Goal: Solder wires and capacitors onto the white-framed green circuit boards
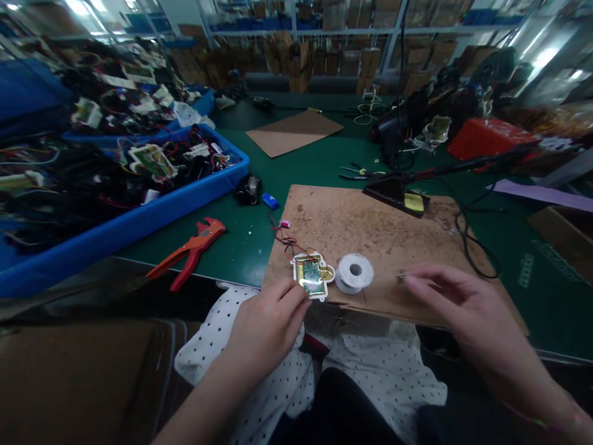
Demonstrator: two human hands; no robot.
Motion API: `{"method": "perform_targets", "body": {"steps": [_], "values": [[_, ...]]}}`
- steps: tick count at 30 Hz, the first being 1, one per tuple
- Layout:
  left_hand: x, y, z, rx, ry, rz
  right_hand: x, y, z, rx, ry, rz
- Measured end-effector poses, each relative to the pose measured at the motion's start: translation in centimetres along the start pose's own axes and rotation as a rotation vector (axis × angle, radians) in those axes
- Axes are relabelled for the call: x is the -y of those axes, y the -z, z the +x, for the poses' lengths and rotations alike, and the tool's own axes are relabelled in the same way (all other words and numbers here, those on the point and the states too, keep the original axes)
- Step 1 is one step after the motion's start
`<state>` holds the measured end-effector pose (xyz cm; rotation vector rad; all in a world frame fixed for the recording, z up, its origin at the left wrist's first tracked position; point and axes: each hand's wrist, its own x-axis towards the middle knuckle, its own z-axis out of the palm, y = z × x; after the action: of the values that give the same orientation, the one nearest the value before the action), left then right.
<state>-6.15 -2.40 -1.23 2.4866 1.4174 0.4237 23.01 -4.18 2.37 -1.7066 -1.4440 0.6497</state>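
My left hand (266, 327) pinches the near edge of a small white-framed circuit board (311, 275) with red and black wires, lying on a brown board (393, 247). A white spool of solder wire (354, 272) sits just right of the circuit board. My right hand (456, 303) hovers at the brown board's near right, its fingertips closed on a tiny metal piece (400, 279) that I cannot make out.
A soldering iron stand (396, 191) with a yellow sponge rests at the brown board's far edge, its black cable (467, 241) looping right. A red cutter (189, 250) lies on the green table. Blue bins (139, 210) of wired parts fill the left. Cardboard (294, 131) lies farther back.
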Motion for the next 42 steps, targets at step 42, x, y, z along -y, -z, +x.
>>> {"method": "perform_targets", "body": {"steps": [42], "values": [[-2.4,-0.6,4.4,-0.302,0.261,-0.461,0.0,-6.8,2.1,-0.02,-0.075,0.407]]}}
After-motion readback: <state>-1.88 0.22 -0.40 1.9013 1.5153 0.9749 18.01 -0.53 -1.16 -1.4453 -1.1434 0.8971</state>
